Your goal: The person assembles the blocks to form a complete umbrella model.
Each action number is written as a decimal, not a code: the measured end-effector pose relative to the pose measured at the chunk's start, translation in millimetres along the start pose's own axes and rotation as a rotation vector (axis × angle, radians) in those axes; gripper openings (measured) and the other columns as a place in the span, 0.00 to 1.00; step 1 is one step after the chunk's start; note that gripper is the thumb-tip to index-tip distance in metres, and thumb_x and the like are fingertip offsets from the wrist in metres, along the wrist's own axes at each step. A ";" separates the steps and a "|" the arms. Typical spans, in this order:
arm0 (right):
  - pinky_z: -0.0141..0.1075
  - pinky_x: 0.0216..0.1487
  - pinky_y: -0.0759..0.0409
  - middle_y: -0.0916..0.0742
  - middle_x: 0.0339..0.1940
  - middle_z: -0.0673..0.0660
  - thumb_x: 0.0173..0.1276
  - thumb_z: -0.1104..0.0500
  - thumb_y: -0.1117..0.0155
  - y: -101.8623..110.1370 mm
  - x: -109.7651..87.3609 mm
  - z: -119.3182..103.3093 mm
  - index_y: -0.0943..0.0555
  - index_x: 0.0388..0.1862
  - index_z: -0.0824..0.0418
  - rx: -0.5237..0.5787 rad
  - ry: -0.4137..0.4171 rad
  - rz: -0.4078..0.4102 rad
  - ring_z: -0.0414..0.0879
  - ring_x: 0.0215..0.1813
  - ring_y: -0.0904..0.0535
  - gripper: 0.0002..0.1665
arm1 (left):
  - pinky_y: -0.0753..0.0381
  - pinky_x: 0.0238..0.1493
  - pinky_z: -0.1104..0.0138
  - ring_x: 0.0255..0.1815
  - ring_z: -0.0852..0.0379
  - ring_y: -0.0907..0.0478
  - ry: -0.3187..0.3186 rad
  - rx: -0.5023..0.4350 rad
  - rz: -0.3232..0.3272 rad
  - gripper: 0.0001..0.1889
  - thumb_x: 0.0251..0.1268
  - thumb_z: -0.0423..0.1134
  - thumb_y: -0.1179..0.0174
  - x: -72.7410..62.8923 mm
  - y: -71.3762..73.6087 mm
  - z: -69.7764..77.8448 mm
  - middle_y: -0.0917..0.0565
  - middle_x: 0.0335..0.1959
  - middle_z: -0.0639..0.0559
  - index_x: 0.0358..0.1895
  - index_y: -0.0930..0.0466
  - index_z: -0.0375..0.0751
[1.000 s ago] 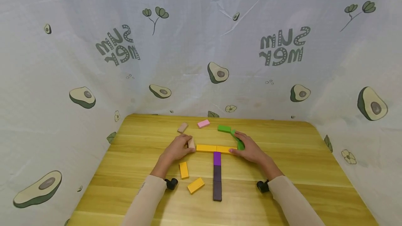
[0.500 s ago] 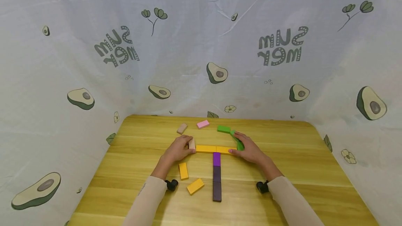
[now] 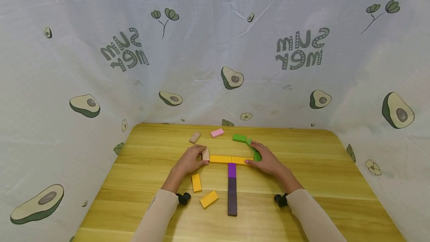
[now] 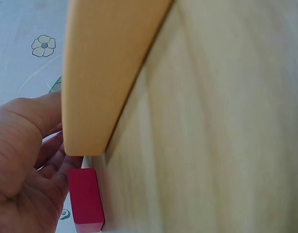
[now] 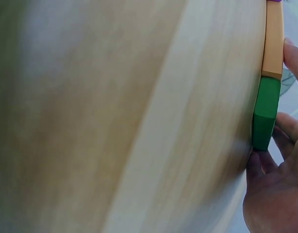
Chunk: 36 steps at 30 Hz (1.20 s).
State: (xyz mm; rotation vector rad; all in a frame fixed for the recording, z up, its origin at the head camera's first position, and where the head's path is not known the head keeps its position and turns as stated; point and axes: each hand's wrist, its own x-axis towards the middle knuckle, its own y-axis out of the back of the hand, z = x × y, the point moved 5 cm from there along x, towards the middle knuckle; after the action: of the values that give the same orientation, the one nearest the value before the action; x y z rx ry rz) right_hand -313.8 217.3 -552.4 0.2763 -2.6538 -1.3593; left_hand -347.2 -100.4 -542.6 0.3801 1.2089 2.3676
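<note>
The pale block (image 3: 205,155) has straightened slightly since a second ago, long axis near twelve-to-six. Your nearer left hand (image 3: 189,160) pinches it at the hand's two o'clock, by the yellow row's (image 3: 220,159) nine-o'clock end; your right hand (image 3: 267,160), fingers loosely spread, touches the green block (image 3: 257,156).

The end block (image 3: 205,155) just left of center, low in the head frame, has straightened: a second ago I had it leaning with its top toward frame left, now it's near upright in frame and snugger to the left yellow block (image 3: 220,159). Left hand (image 3: 190,159) crept slightly right with it. I also see the avocado prints (image 3: 37,204) at frame left sitting a touch further left.
</note>
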 end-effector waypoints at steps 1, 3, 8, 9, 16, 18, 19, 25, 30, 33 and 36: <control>0.69 0.77 0.42 0.36 0.83 0.63 0.67 0.36 0.30 0.0 0.2 0.2 0.37 0.81 0.63 -0.002 0.002 0.001 0.70 0.81 0.42 0.54 | 0.18 0.63 0.54 0.62 0.46 0.20 0.001 0.001 0.001 0.35 0.67 0.48 0.31 0.2 0.0 0.0 0.24 0.70 0.41 0.74 0.28 0.37; 0.69 0.77 0.42 0.36 0.83 0.63 0.67 0.37 0.30 0.3 0.7 0.6 0.37 0.81 0.63 -0.001 0.003 0.003 0.70 0.81 0.42 0.54 | 0.18 0.63 0.54 0.62 0.46 0.20 0.006 0.003 0.001 0.35 0.68 0.48 0.31 0.6 0.0 -0.3 0.24 0.71 0.42 0.74 0.28 0.38; 0.70 0.77 0.42 0.36 0.83 0.63 0.67 0.38 0.30 1.4 1.6 0.5 0.38 0.81 0.63 0.001 0.007 0.002 0.70 0.81 0.42 0.53 | 0.18 0.63 0.55 0.62 0.47 0.20 0.014 0.002 0.005 0.34 0.68 0.49 0.31 1.8 0.0 -0.6 0.25 0.71 0.43 0.74 0.28 0.40; 0.70 0.77 0.43 0.36 0.83 0.63 0.67 0.38 0.30 1.6 1.7 0.3 0.38 0.81 0.63 0.002 0.007 0.000 0.70 0.81 0.43 0.53 | 0.18 0.63 0.55 0.62 0.47 0.20 0.013 0.000 0.006 0.34 0.68 0.48 0.31 2.0 0.0 -0.4 0.24 0.71 0.43 0.74 0.28 0.40; 0.70 0.77 0.42 0.36 0.83 0.64 0.67 0.38 0.31 2.3 2.5 0.1 0.38 0.81 0.64 -0.005 0.005 -0.004 0.70 0.81 0.42 0.53 | 0.17 0.62 0.55 0.62 0.48 0.19 0.012 -0.013 0.013 0.34 0.68 0.48 0.31 2.7 -0.7 -0.3 0.24 0.71 0.43 0.73 0.27 0.40; 0.70 0.77 0.42 0.36 0.83 0.64 0.67 0.38 0.31 2.4 2.7 0.0 0.38 0.81 0.64 -0.006 0.008 -0.006 0.70 0.81 0.42 0.53 | 0.17 0.62 0.55 0.62 0.48 0.19 0.016 -0.010 0.014 0.34 0.68 0.48 0.31 3.1 -1.1 -1.1 0.24 0.71 0.44 0.73 0.27 0.40; 0.70 0.77 0.42 0.36 0.83 0.64 0.67 0.38 0.30 2.4 2.8 0.0 0.38 0.81 0.64 -0.004 0.008 -0.007 0.70 0.81 0.42 0.53 | 0.17 0.62 0.55 0.62 0.48 0.20 0.018 -0.011 0.014 0.34 0.68 0.48 0.31 3.2 -1.2 -1.3 0.24 0.71 0.44 0.74 0.28 0.41; 0.70 0.77 0.43 0.36 0.83 0.64 0.67 0.39 0.30 2.1 3.2 1.2 0.38 0.81 0.64 0.007 0.015 -0.010 0.71 0.81 0.43 0.53 | 0.18 0.63 0.55 0.63 0.47 0.20 0.030 -0.024 0.013 0.34 0.67 0.48 0.30 3.1 -1.5 -2.1 0.25 0.71 0.43 0.74 0.28 0.40; 0.70 0.77 0.42 0.37 0.83 0.63 0.67 0.38 0.30 1.0 3.9 3.5 0.38 0.81 0.63 0.002 0.018 -0.011 0.70 0.81 0.43 0.53 | 0.18 0.64 0.55 0.63 0.47 0.20 0.041 -0.036 0.013 0.34 0.67 0.48 0.30 2.5 -1.5 -1.5 0.25 0.71 0.43 0.74 0.28 0.41; 0.70 0.77 0.42 0.37 0.83 0.63 0.67 0.38 0.30 1.1 3.9 3.8 0.38 0.81 0.63 0.009 0.018 -0.012 0.70 0.81 0.43 0.53 | 0.18 0.64 0.55 0.64 0.47 0.20 0.047 -0.037 0.014 0.34 0.67 0.48 0.30 2.2 -1.8 -1.3 0.25 0.72 0.43 0.74 0.28 0.41; 0.70 0.77 0.43 0.37 0.83 0.63 0.67 0.38 0.30 1.6 3.7 3.2 0.38 0.81 0.63 0.013 0.017 -0.012 0.70 0.81 0.43 0.53 | 0.18 0.64 0.55 0.64 0.47 0.20 0.047 -0.031 0.015 0.34 0.67 0.48 0.30 1.8 -2.1 -1.5 0.25 0.72 0.43 0.74 0.28 0.41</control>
State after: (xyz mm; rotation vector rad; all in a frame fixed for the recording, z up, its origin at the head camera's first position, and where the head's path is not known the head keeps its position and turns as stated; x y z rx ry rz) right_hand -318.3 219.9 -552.8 0.3039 -2.6522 -1.3379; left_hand -348.8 -99.5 -545.1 0.3259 1.1923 2.4182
